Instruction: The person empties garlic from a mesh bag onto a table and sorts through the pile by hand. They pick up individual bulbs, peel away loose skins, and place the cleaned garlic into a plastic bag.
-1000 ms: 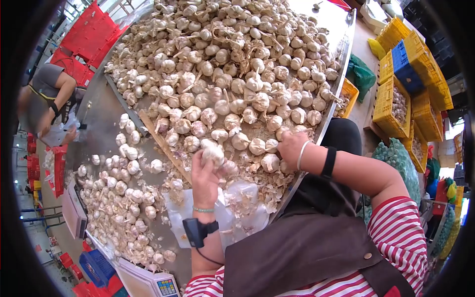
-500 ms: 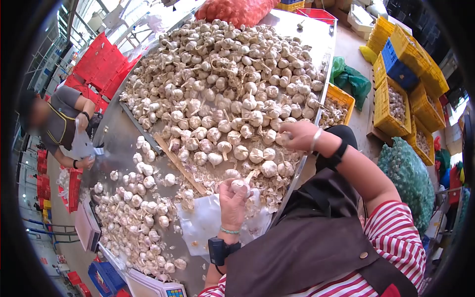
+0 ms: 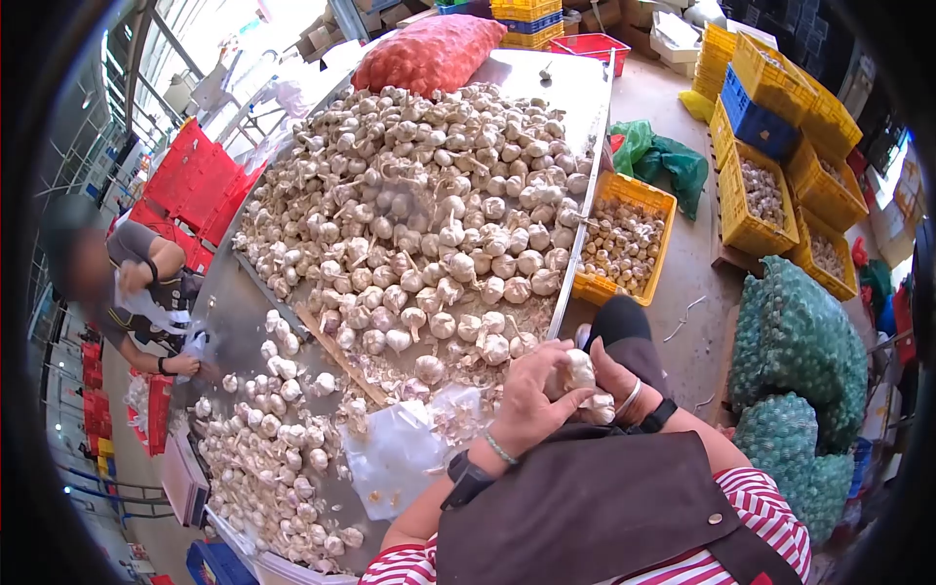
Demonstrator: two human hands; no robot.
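Note:
My left hand (image 3: 529, 398) and my right hand (image 3: 621, 382) are close together in front of my apron, near the table's right edge. Between them are garlic bulbs (image 3: 579, 370); the fingers of both hands curl around them. How many bulbs each hand holds is partly hidden. A large heap of garlic (image 3: 419, 185) covers the upper part of the metal table. A smaller group of bulbs (image 3: 283, 429) lies at the lower left, past a wooden strip (image 3: 341, 357). A clear plastic sheet (image 3: 395, 458) lies flat beside my left forearm.
A yellow crate of garlic (image 3: 624, 239) stands right of the table. Stacked crates (image 3: 760, 200) and green net sacks (image 3: 799, 341) are farther right. A red net sack (image 3: 429, 54) rests at the table's far end. Another person (image 3: 136, 283) is at the left.
My left hand has moved right and up from above the plastic sheet. My right hand has left the heap's edge and come down beside it. The view has shifted, showing more of the yellow crate.

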